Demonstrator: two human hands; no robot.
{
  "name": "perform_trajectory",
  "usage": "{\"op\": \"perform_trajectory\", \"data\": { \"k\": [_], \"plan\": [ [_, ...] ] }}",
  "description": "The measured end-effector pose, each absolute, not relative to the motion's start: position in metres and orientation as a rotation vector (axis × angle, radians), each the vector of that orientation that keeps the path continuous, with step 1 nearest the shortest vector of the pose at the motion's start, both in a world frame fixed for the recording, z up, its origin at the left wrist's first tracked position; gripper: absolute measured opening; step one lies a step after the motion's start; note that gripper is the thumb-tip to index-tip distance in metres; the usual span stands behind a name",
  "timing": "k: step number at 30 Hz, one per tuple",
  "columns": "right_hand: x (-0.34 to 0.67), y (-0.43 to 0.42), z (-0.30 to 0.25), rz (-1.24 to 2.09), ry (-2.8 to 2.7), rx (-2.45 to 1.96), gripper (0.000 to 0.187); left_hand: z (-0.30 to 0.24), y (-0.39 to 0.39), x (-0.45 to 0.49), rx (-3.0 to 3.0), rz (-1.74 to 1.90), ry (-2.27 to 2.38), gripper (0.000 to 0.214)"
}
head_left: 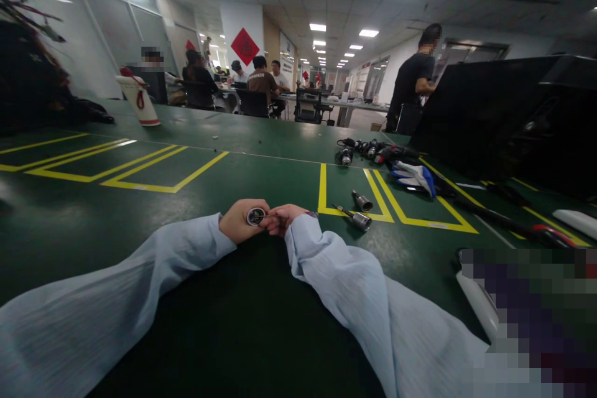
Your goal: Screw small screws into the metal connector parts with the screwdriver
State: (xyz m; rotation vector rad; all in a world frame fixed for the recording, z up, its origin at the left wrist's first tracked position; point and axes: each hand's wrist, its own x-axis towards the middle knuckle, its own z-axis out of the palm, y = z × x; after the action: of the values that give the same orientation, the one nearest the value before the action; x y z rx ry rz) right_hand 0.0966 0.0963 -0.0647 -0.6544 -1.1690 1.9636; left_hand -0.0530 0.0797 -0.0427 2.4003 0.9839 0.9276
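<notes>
Disc [255, 216], small, metal, pinched between closed left hand [239, 222] and closed right hand [286, 217] just above the green surface [140, 224]; slippage is judged possible if either pinch is loosened, and the disc could be lost among nearby sockets [362, 201].

Surface: green worktable [261, 161] marked with yellow tape boxes [140, 177].
Far left: paper cup [138, 99], upright.
Centre right: metal socket [362, 201] and shafted socket [358, 219], near each other.
Far right: black tool parts [368, 150], blue-white glove [415, 177], black case [504, 118].
Near edge: left hand [240, 222], holding a round metal part [255, 216], and right hand [285, 217] rest touching.
</notes>
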Motion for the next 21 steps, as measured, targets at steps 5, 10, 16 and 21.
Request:
{"op": "perform_trajectory", "data": {
  "k": [5, 10, 16, 21],
  "plan": [
    [0.099, 0.089, -0.061, 1.970, -1.043, -0.707, 0.020, -0.044, 0.079, -0.052, 2.385, 0.945, 1.019, 0.014],
    [0.107, 0.092, -0.060, 1.928, -1.029, -0.704, 0.020, -0.043, 0.080, -0.053, 2.436, 0.971, 1.101, 0.023],
    [0.112, 0.087, -0.058, 1.871, -0.909, -0.692, 0.021, -0.041, 0.084, -0.057, 2.434, 0.909, 1.073, 0.025],
    [0.110, 0.082, -0.059, 1.781, -0.707, -0.622, 0.020, -0.043, 0.085, -0.056, 2.390, 0.881, 1.000, 0.024]
  ]
}}
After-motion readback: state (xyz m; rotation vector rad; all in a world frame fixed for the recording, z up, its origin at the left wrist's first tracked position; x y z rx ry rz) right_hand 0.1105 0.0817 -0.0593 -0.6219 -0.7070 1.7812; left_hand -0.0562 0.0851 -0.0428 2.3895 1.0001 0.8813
